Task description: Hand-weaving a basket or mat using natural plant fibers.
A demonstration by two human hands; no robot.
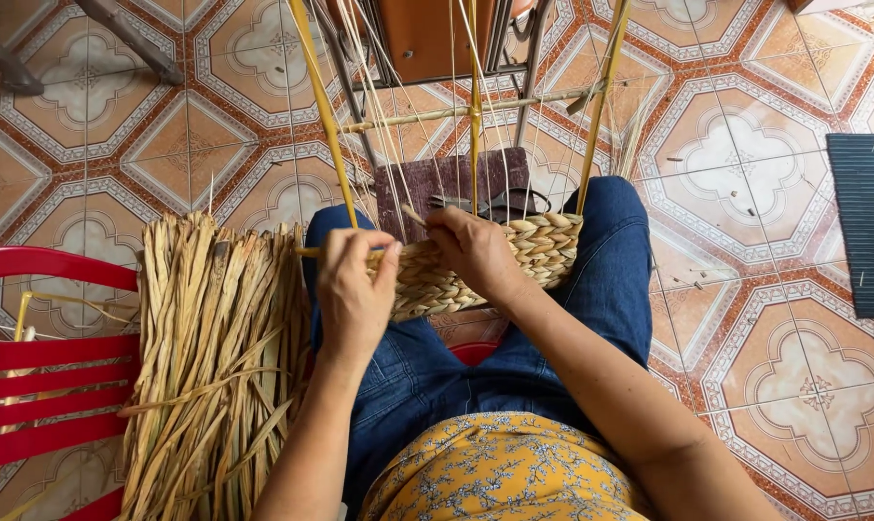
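Head view: woven band (514, 256) runs left-right across lap.

— Any packages, labels, signs or screens here?
— None that I can see: no box, no wrapper, no tag, no display anywhere in the head view.
— Nothing printed at all?
— Nothing that shows.
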